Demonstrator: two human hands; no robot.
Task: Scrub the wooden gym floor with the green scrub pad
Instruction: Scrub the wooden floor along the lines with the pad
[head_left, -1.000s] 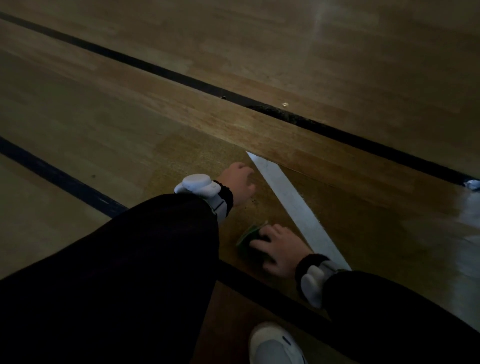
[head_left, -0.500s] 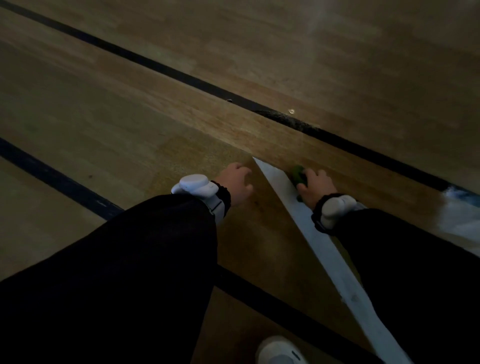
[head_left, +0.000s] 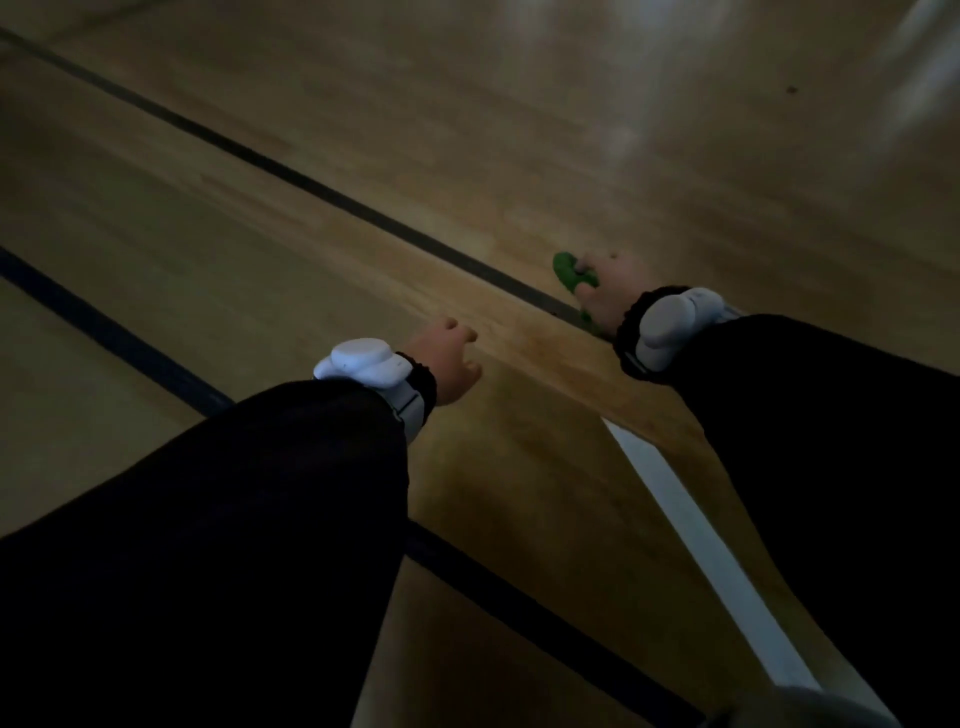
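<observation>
The green scrub pad (head_left: 569, 271) lay on the wooden gym floor (head_left: 363, 130), at the far edge of a thin dark court line (head_left: 291, 176) that ran diagonally from upper left to lower right. The right hand (head_left: 610, 291) covered the pad from above, with green showing past the fingers on the far left side and again as a sliver near the wrist. The frame was blurred there, so whether the fingers curled round the pad or lay flat on it could not be told. A white wrist device (head_left: 675, 325) on a dark band sat just behind that hand, above a black sleeve (head_left: 831, 467).

The left hand (head_left: 447, 364) was set on the floor well apart from the right, nearer the camera, its fingers loosely bent and holding nothing. It carried a matching white device (head_left: 363, 364) at the end of a second black sleeve (head_left: 208, 545).

A white painted stripe (head_left: 696, 545) ran between the two arms toward the lower right. A broader dark line (head_left: 104, 327) crossed the floor at left and passed beneath the left arm. Pale reflections marked the boards at the upper right.
</observation>
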